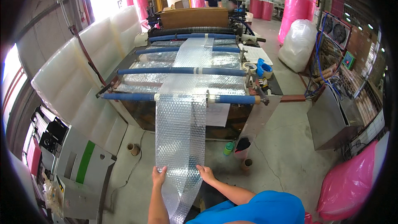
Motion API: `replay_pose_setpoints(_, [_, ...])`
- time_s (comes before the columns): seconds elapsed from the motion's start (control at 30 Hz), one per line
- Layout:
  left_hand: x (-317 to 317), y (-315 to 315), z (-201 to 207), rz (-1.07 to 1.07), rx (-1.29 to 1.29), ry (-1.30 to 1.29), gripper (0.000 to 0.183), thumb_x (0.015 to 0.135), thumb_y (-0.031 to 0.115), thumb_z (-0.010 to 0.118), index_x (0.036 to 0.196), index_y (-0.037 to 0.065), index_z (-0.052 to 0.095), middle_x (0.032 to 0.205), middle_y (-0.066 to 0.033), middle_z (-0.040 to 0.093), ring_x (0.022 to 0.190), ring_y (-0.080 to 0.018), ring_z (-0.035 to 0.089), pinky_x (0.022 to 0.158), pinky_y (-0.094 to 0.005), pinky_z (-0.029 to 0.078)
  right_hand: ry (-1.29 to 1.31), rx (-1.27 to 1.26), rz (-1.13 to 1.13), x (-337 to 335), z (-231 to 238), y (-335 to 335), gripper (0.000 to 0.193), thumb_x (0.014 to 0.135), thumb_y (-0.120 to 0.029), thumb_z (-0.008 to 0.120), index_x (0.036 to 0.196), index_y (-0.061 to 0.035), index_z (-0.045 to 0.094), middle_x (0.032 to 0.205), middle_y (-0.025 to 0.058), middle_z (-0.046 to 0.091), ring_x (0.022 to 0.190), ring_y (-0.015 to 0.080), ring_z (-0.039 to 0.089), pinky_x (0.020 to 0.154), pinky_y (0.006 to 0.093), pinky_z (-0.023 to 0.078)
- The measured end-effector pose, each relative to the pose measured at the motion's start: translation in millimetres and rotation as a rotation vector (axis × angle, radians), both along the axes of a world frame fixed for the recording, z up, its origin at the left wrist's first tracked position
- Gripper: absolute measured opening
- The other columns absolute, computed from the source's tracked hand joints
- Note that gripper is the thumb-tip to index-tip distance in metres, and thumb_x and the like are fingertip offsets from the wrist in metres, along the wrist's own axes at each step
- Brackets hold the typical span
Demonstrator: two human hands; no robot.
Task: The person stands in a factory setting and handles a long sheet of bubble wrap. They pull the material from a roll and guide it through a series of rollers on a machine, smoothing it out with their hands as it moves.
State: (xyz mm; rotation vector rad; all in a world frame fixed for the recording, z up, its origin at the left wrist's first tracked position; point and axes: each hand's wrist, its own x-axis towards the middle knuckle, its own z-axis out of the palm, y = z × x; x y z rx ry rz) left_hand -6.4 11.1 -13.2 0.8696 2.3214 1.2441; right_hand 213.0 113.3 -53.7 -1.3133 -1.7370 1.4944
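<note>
A clear bubble-wrap strip (180, 128) is being held in front of the person's body, its far length being carried over the blue front roller (236, 99) of a machine (141, 114) and over further blue rollers behind it. Its left edge is being gripped by the left hand (159, 176), and its right edge is being pinched by the right hand (206, 174) at nearly the same height, both thumbs being pressed on the upper face. Below the hands, the strip is being let down toward the lower rim. A white sheet (217, 119) on the machine's front is being partly covered by the strip. Near the machine's foot, a green bottle (228, 148) is being supported by the floor, as is a cardboard core (133, 149) farther left. Beyond the machine, a co-worker (213, 0) is being partly hidden by a brown panel (194, 18).
</note>
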Motion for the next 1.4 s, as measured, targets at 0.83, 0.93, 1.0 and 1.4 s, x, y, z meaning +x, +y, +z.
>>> replay_pose_setpoints(0.83, [-26, 131, 58, 0.042, -0.082, -0.021, 0.07, 0.057, 0.051, 0.066, 0.105, 0.006, 0.041, 0.097, -0.0171, 0.056, 0.092, -0.0314, 0.053, 0.077, -0.0375, 0.04, 0.248, 0.176, -0.126, -38, 22, 135, 0.043, 0.081, -0.041, 0.049, 0.06, -0.0035, 0.051, 0.052, 0.0032, 0.048, 0.048, 0.0107, 0.047, 0.048, 0.024, 0.037])
replay_pose_setpoints(0.93, [-11, 137, 109, 0.132, -0.086, 0.007, 0.074, 0.054, 0.053, 0.067, 0.104, 0.007, 0.039, 0.096, -0.0154, 0.056, 0.092, -0.0299, 0.053, 0.076, -0.0369, 0.041, 0.42, 0.131, -0.17, -45, 63, 139, 0.039, 0.081, -0.04, 0.05, 0.063, -0.0053, 0.05, 0.053, 0.0013, 0.047, 0.047, 0.0085, 0.045, 0.045, 0.0213, 0.035])
replay_pose_setpoints(1.0, [-6, 137, 129, 0.069, -0.101, 0.075, 0.077, 0.054, 0.054, 0.067, 0.107, 0.005, 0.04, 0.099, -0.0165, 0.055, 0.094, -0.0298, 0.053, 0.078, -0.0363, 0.04, 0.445, 0.1, -0.265, -49, 80, 132, 0.037, 0.081, -0.039, 0.051, 0.065, -0.0055, 0.049, 0.054, 0.0004, 0.047, 0.046, 0.0077, 0.044, 0.044, 0.0206, 0.034])
replay_pose_setpoints(1.4, [-13, 17, 68, -0.066, -0.292, 0.011, 0.088, 0.052, 0.056, 0.069, 0.11, -0.005, 0.043, 0.105, -0.0218, 0.052, 0.099, -0.0281, 0.05, 0.083, -0.0343, 0.04, 0.292, -0.02, -0.056, -23, 33, -12, 0.028, 0.079, -0.029, 0.056, 0.076, -0.001, 0.054, 0.059, 0.0009, 0.051, 0.05, 0.0092, 0.047, 0.049, 0.0242, 0.04])
